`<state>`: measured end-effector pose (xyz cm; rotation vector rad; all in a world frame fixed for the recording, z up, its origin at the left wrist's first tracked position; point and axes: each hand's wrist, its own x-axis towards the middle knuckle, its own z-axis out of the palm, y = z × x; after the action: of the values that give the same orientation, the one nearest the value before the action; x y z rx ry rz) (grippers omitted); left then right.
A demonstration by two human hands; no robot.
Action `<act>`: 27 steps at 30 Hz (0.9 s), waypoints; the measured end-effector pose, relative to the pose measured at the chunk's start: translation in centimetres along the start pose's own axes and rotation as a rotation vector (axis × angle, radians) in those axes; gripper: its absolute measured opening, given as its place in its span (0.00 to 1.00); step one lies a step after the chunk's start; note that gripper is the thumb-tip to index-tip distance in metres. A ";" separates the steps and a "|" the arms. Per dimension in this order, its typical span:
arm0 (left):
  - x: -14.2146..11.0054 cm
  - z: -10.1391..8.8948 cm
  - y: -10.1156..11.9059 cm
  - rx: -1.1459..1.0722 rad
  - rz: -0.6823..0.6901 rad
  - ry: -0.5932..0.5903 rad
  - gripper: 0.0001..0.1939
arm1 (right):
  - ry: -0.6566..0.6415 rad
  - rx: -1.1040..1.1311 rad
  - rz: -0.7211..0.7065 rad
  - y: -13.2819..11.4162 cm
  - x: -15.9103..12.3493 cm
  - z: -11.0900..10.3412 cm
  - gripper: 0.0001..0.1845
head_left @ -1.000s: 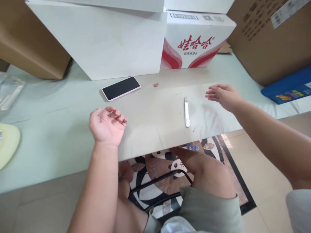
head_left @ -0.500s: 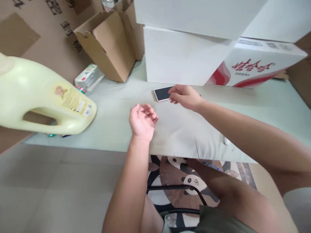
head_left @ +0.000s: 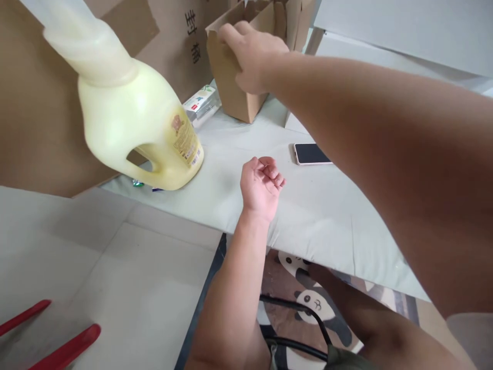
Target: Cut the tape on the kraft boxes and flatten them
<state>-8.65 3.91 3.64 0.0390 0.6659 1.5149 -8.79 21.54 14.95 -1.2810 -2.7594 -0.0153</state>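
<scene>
1. Head camera's view: a seated person works at a bench (head_left: 221, 198) covered with pale green cloth. The right arm stretches across the upper right of the scene.
2. The right hand (head_left: 254, 54) is at the small brown cardboard box (head_left: 227, 82), which stands on the bench's far side with its top open. The hand shows its back, fingers bent at the box's near top edge; whether this grip is clamped on the cardboard or only resting there, I cannot tell.
3. The left hand (head_left: 262, 185) is above the front of the bench, palm turned up. Its grip is loose: the fingers curl halfway, the thumb apart from their tips.
4. Right of the left hand lies a smartphone (head_left: 310, 154), its dark screen up and its right end hidden by the right forearm.
5. Left on the bench is a large pale yellow bottle (head_left: 127, 103) with a moulded handle. Between it and the box lies a clear plastic pack (head_left: 203, 105) with a printed label.
6. Behind the bottle rises a big brown carton (head_left: 177, 56) with black Chinese characters; white boxes (head_left: 404, 25) fill the upper right.
7. Below, a panda-patterned mat (head_left: 316, 303) lies on the floor.
</scene>
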 end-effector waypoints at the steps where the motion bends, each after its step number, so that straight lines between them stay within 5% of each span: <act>1: -0.1 -0.1 0.1 -0.002 -0.002 -0.005 0.21 | -0.009 -0.008 0.009 0.0 0.1 0.1 0.20; 7: -0.5 -0.1 0.0 0.008 0.022 -0.016 0.22 | 0.154 0.081 0.268 1.8 -2.2 1.8 0.11; 10: -0.4 -0.2 -0.1 0.049 0.126 0.020 0.20 | 0.159 0.097 0.245 3.2 -5.5 2.1 0.13; 13: 0.0 -0.5 0.1 0.108 0.369 0.175 0.16 | 0.227 0.133 0.198 4.1 -11.4 1.9 0.13; 17: 0.3 -0.9 0.6 0.317 0.834 0.353 0.10 | 0.389 0.286 0.219 4.3 -23.3 1.6 0.06; 19: 0.0 -0.6 0.5 0.420 0.937 0.288 0.08 | 0.504 0.265 0.185 4.1 -29.5 1.9 0.07; 22: -0.8 0.3 -0.7 0.523 0.867 0.056 0.09 | 0.672 0.314 0.270 3.7 -36.8 3.0 0.17; 27: -2.1 2.1 -3.6 0.664 0.732 -0.163 0.20 | 0.893 0.352 0.345 3.0 -41.3 4.5 0.19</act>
<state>-4.31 2.46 4.59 0.9911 1.0633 1.8761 19.61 -7.74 6.44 -1.2223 -1.6935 -0.0568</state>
